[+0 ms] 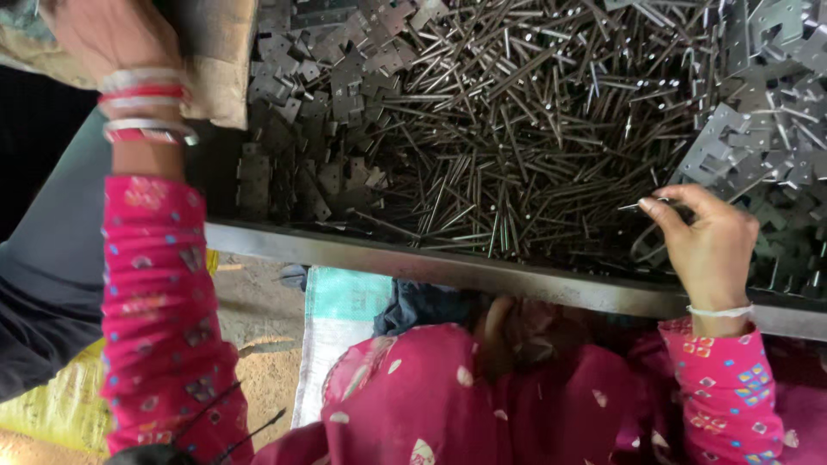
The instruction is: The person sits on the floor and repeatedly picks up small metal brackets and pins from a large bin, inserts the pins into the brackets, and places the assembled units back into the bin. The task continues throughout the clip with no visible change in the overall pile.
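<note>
The right hand (711, 245) pinches a thin metal pin (639, 205) inside the big metal tray (448, 267). The tray is full of pins (508, 129), with flat metal plates (345, 77) beside that pile. The left hand (108, 34) grips a cardboard piece (220, 60) at the tray's far corner.

1. Metal tray edge (482, 274) runs across the scene, a plain grey steel lip, slightly lower on the right.
2. Near side of that, bare dirt floor (258, 344), brownish and dusty, with daylight falling on it.
3. A woven sack (340, 331) lies flat on the ground, teal at the far end and white nearer.
4. Far left near corner has a yellow woven sack (52, 400), crumpled.
5. Top left, a worn brown sack or board (220, 60) leans over the tray's corner.
6. Light is soft and natural; dark shadow on the far left.
</note>
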